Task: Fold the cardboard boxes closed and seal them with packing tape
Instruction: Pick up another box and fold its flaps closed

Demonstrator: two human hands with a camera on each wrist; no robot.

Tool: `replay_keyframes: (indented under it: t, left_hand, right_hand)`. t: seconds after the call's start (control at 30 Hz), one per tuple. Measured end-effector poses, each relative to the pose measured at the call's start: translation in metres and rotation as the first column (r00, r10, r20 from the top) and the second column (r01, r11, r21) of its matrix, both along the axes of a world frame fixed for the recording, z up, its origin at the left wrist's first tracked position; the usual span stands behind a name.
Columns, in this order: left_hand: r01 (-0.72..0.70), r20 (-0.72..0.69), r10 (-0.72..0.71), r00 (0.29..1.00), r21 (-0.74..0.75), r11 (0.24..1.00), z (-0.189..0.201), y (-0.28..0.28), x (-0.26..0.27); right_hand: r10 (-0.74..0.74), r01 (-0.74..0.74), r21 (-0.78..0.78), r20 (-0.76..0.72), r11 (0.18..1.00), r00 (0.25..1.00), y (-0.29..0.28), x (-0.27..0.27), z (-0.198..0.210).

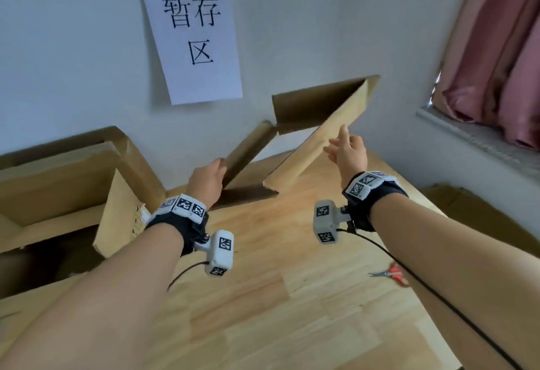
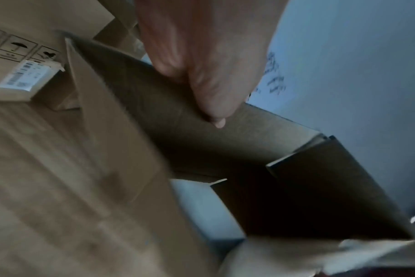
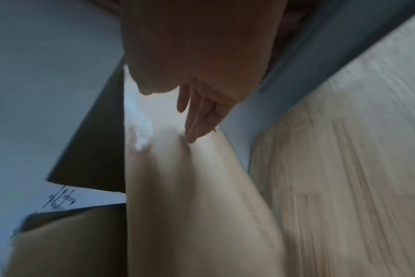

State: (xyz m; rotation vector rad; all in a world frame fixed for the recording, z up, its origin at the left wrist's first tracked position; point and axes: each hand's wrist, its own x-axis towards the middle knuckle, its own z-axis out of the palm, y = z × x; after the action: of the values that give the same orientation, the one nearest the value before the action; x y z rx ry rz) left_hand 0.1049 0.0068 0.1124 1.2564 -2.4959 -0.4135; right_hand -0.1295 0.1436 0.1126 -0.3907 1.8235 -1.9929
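Observation:
A small cardboard box (image 1: pixel 321 141), opened into a tilted tube with its flaps out, is raised above the wooden table (image 1: pixel 292 296) near the wall. My left hand (image 1: pixel 209 177) pinches the edge of its left panel; the left wrist view shows the thumb of that left hand (image 2: pixel 209 75) pressed on the dark inner face of the box (image 2: pixel 178 140). My right hand (image 1: pixel 347 150) lies with straight fingers against the pale outer side of the right panel. In the right wrist view the fingertips of my right hand (image 3: pixel 201 112) touch the box (image 3: pixel 190 187). No tape is in view.
A large open cardboard box (image 1: pixel 58 182) stands at the table's left, with a shipping label on its flap. Red-handled scissors (image 1: pixel 391 274) lie on the table at the right. Flat cardboard (image 1: pixel 482 217) lies beyond the right edge. A paper sign (image 1: pixel 193 39) hangs on the wall.

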Motion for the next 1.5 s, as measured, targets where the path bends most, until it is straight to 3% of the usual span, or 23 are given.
replay_keyframes:
  t: [0.1, 0.17, 0.23, 0.3, 0.4, 0.47, 0.57, 0.67, 0.7, 0.8, 0.87, 0.93, 0.97, 1.03, 1.1, 1.23, 1.37, 1.43, 1.5]
  left_hand:
    - [-0.116, -0.151, 0.143, 0.978, 0.174, 0.978, 0.042, -0.013, 0.011]
    - [-0.140, -0.265, 0.242, 0.933, 0.354, 0.925, 0.063, -0.018, 0.016]
    - [-0.098, -0.366, 0.317, 0.875, 0.507, 0.856, 0.073, -0.014, 0.021]
    - [-0.029, -0.407, 0.312, 0.859, 0.569, 0.822, 0.075, -0.005, 0.027]
    - [0.024, -0.466, 0.325, 0.823, 0.600, 0.800, 0.073, 0.007, 0.034]
    - [0.063, -0.519, 0.353, 0.778, 0.625, 0.778, 0.072, 0.011, 0.035]
    - [0.100, -0.559, 0.397, 0.728, 0.659, 0.745, 0.077, 0.015, 0.034]
    - [0.100, -0.542, 0.428, 0.723, 0.695, 0.712, 0.082, 0.014, 0.032]
    - [0.092, -0.535, 0.438, 0.723, 0.702, 0.706, 0.083, 0.013, 0.031]
    - [-0.001, -0.448, 0.447, 0.774, 0.705, 0.709, 0.085, 0.011, 0.033]
    - [-0.086, -0.377, 0.421, 0.825, 0.653, 0.753, 0.088, 0.012, 0.035]
    - [-0.095, -0.385, 0.418, 0.823, 0.632, 0.769, 0.092, 0.009, 0.035]
    - [-0.095, -0.390, 0.406, 0.827, 0.614, 0.783, 0.092, 0.006, 0.034]
    - [-0.080, -0.388, 0.404, 0.828, 0.632, 0.771, 0.095, 0.001, 0.035]
    - [-0.032, -0.427, 0.447, 0.786, 0.694, 0.719, 0.093, -0.007, 0.038]
    - [0.086, -0.534, 0.498, 0.683, 0.736, 0.672, 0.095, -0.006, 0.042]
    - [0.275, -0.622, 0.499, 0.604, 0.750, 0.602, 0.097, 0.019, 0.055]
    - [0.393, -0.670, 0.544, 0.505, 0.739, 0.547, 0.095, 0.029, 0.058]
    - [0.409, -0.652, 0.634, 0.415, 0.756, 0.510, 0.096, 0.031, 0.056]
  right_hand:
    - [0.107, -0.101, 0.068, -0.099, 0.993, 0.989, 0.008, 0.012, 0.029]
    - [0.167, -0.155, 0.087, -0.153, 0.984, 0.974, 0.013, 0.020, 0.050]
    - [0.211, -0.185, 0.140, -0.195, 0.973, 0.958, 0.016, 0.028, 0.064]
    - [0.308, -0.252, 0.271, -0.189, 0.929, 0.932, 0.022, 0.040, 0.065]
    - [0.487, -0.394, 0.455, -0.104, 0.799, 0.867, 0.033, 0.062, 0.051]
    - [0.539, -0.397, 0.594, -0.073, 0.699, 0.839, 0.043, 0.072, 0.035]
    - [0.521, -0.317, 0.762, -0.032, 0.565, 0.853, 0.052, 0.079, 0.007]
    - [0.522, -0.167, 0.894, -0.084, 0.415, 0.849, 0.056, 0.074, -0.018]
    - [0.494, -0.143, 0.904, -0.083, 0.403, 0.866, 0.062, 0.075, -0.016]
    - [0.388, -0.154, 0.864, -0.052, 0.480, 0.920, 0.080, 0.075, -0.015]
    - [0.354, -0.241, 0.772, 0.022, 0.588, 0.935, 0.086, 0.080, -0.015]
    - [0.345, -0.418, 0.504, 0.237, 0.756, 0.908, 0.082, 0.085, -0.015]
    - [0.282, -0.395, 0.323, 0.344, 0.860, 0.896, 0.080, 0.086, -0.011]
    - [0.208, -0.278, 0.079, 0.477, 0.957, 0.854, 0.076, 0.085, 0.003]
    - [0.179, -0.146, -0.104, 0.516, 0.984, 0.838, 0.073, 0.085, 0.027]
    - [0.225, -0.094, -0.279, 0.487, 0.956, 0.844, 0.064, 0.080, 0.056]
    - [0.229, -0.130, -0.260, 0.402, 0.957, 0.887, 0.057, 0.068, 0.074]
    - [0.206, -0.136, -0.207, 0.368, 0.969, 0.907, 0.055, 0.065, 0.080]
    - [0.180, -0.124, -0.173, 0.360, 0.977, 0.916, 0.053, 0.061, 0.081]
